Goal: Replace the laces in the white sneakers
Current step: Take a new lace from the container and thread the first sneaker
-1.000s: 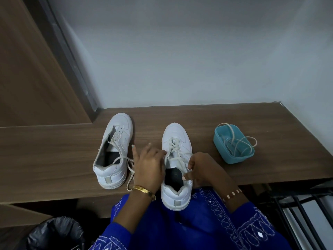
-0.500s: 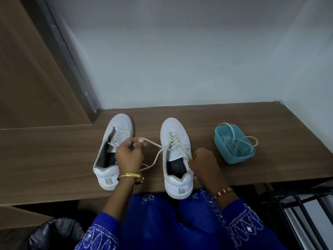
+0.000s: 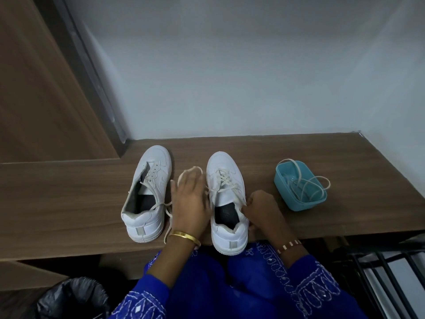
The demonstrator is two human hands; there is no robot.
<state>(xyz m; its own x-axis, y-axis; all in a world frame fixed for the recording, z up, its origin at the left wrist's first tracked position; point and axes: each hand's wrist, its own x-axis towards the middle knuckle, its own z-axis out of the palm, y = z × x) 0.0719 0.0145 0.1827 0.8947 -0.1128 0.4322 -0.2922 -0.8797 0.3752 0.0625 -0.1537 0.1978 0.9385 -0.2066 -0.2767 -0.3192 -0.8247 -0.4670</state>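
Head view: right sneaker [image 3: 226, 199] at desk [image 3: 69, 192] front edge, heel overhanging. Left hand [image 3: 189, 199] spread beside it, lace [image 3: 190, 169] looped past its fingertips; right hand [image 3: 259, 209] pinches the lace end (partly hidden). Risk: a tug tips the sneaker off.

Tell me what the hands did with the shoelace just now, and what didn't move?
The left hand, which had pulled the lace out sideways in a pinch, swung back beside the right sneaker with fingers spread; a lace loop shows past its fingertips. The right hand stayed curled at that sneaker's right side. The left sneaker and teal tub of laces stayed put.
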